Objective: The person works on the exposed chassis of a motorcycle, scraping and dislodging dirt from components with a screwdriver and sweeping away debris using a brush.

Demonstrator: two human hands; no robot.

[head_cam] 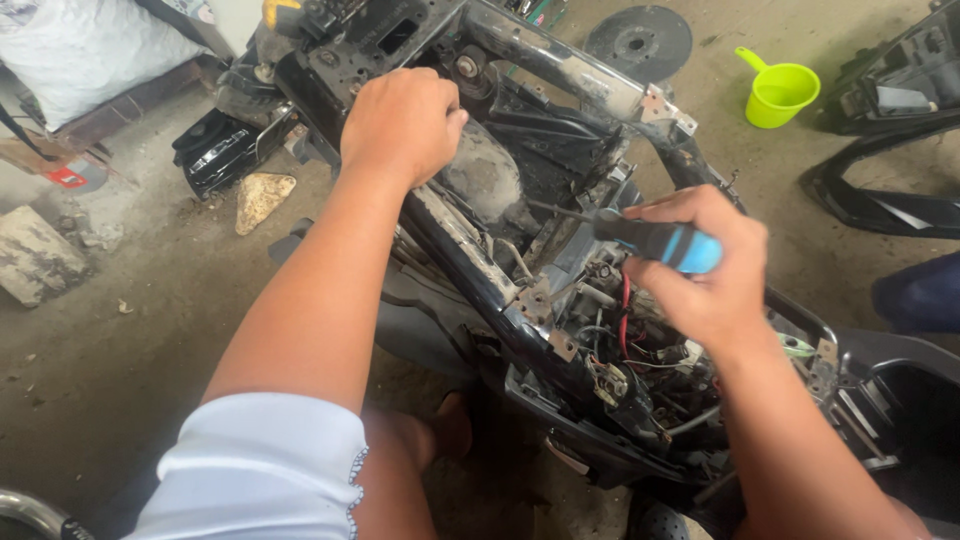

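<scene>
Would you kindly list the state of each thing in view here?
Scooter frame: stripped of panels, wiring exposed.
Screwdriver: gripped, shaft pointing into the frame.
Right hand: closed around the screwdriver.
Left hand: closed, resting on the frame.
Green scoop: upright on the floor.

A white sack [85, 50] and perhaps a small red-labelled box [68, 177] lie top left.

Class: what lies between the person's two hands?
In the head view, the scooter's dusty inner housing and the screwdriver's thin shaft lie between left hand and right hand.
</scene>
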